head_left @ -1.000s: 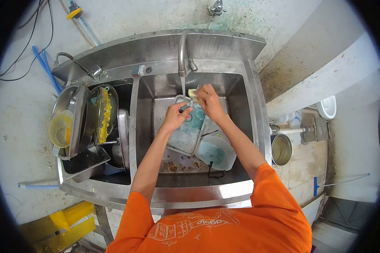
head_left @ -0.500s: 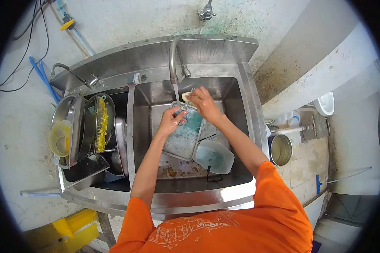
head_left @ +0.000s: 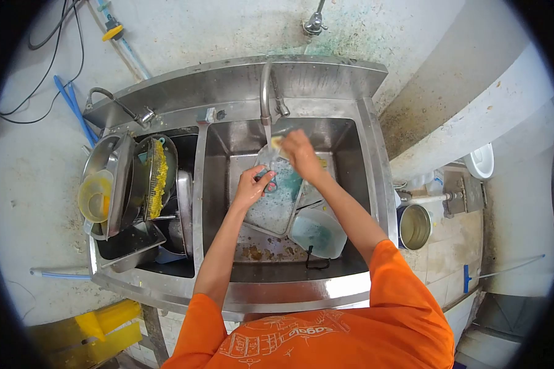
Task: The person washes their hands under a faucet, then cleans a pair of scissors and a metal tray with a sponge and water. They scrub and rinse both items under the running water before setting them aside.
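Reading the right basin as a clock with twelve at the back wall, the left hand (head_left: 252,187) is near ten o'clock, its fingers closed around a small grey-handled utensil (head_left: 268,179). This utensil is above the soapy metal tray (head_left: 268,212), its upper part lost in blur. The right hand (head_left: 298,151), toward half past twelve, grips a pale yellow sponge (head_left: 276,142) (motion smears both) near the utensil's upper end.

Water runs from the curved tap (head_left: 265,95) near eleven, beside the sponge. At five o'clock, a pale tub (head_left: 319,235) holds cloudy greenish liquid next to the tray. Toward nine, the left basin has stacked pans (head_left: 129,184), yellow scraps (head_left: 159,178) and a translucent yellow bowl (head_left: 95,198).

White line lettering and drawings cross the orange shirt (head_left: 332,344); "aggio" seems legible (folds spoil the rest). A small box (head_left: 210,115) on the ledge, toward ten, has print too small to read. A metal pot (head_left: 414,226) is on the floor near four o'clock.
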### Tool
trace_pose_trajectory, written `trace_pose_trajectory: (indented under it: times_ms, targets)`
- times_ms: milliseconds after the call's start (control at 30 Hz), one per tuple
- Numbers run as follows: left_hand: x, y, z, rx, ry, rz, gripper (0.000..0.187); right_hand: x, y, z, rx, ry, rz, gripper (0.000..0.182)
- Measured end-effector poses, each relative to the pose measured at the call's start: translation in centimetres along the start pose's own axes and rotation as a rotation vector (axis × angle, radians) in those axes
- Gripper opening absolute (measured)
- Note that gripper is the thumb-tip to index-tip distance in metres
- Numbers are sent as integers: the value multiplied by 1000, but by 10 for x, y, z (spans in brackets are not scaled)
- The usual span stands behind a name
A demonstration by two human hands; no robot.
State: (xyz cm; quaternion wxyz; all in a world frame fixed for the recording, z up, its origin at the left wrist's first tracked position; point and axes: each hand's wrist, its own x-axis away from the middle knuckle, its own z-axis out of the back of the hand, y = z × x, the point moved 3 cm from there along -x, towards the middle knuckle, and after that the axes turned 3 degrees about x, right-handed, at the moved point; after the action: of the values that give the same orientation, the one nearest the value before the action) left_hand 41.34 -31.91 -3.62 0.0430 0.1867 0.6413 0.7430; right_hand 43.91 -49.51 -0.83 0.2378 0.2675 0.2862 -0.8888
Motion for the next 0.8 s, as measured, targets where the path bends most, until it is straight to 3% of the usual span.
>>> trace_pose_trajectory:
  times_ms: [33,100,133,200,333,400,533,767,800]
  targets:
    - [-1,-10,-1,74,-27,-32,22,-2,5,-3,-7,-1,2,24]
    - [0,-13,-3,147,-45,-62,22,3,27,-8,-175,243,-503,15]
    - [-2,-15,-2,219,-9,-46,22,8,27,-13,-182,237,-497,15]
    - [1,-16,4,296,39,-30,21,38,25,-35,-1319,356,-1220,15]
    - [-1,-12,2,247,-12,12,16,46,-13,-53,-1295,188,-1225,20]
    - [1,-12,3,213,-11,7,16,36,-32,-45,-1221,-33,-1138,22]
    - [5,-8,7,177,-64,-16,17,36,-24,-51,-1276,-52,-1066,24]
    - [12,0,16,159,-126,12,17,23,-24,-51,-1378,86,-1068,19]
    - [14,1,17,157,-123,14,17,22,-18,-55,-1372,189,-1117,19]
